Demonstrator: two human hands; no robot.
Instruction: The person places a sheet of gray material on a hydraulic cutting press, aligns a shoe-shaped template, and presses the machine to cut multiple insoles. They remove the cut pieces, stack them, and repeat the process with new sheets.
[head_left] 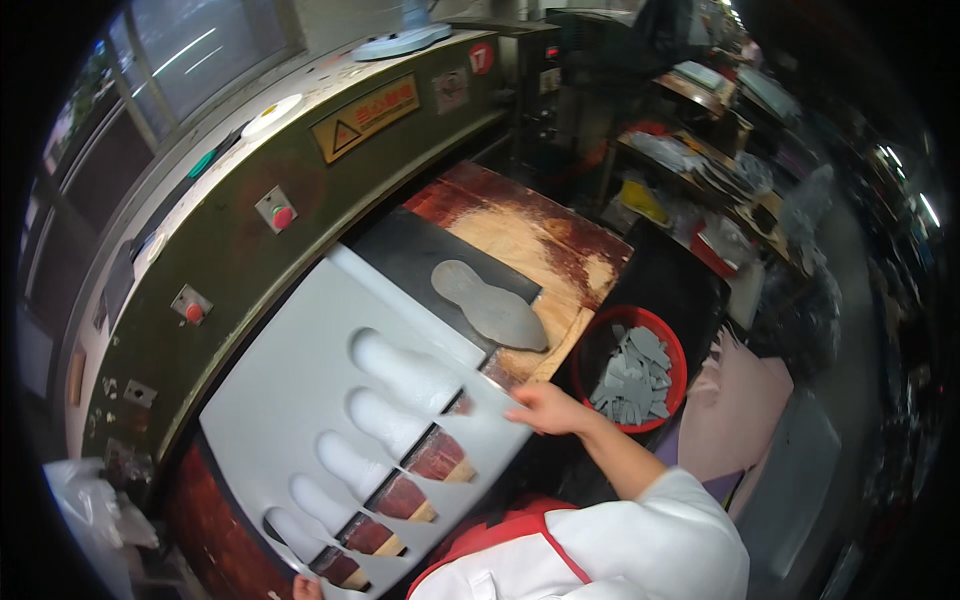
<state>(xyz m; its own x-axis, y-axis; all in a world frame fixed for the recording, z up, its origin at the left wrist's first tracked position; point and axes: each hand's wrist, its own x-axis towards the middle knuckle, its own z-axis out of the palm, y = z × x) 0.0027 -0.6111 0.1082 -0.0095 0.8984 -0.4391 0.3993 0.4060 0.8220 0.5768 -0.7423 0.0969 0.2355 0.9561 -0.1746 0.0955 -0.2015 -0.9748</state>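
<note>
A large pale grey sheet (270, 390), which looks like foam, lies aslant across the press bed, with several sole-shaped holes along its near side. White surface shows through the upper part of most holes, red-brown board through the lower. My right hand (548, 408) is closed on the sheet's right edge, thumb and fingers pinching it. Low in the picture, my left hand (306, 588) has its fingers at the sheet's near left corner, closed on it; most of that hand is cut off. Beyond the sheet, a grey sole-shaped piece (492, 306) rests on a black board (420, 250).
The green press beam (240, 240) with red buttons runs along the far left. A worn red-brown board (480, 190) lies under the black one. Right of it stands a red basin (680, 375) of grey offcuts, beside pinkish sheets (735, 405). Cluttered benches (700, 170) stand farther back.
</note>
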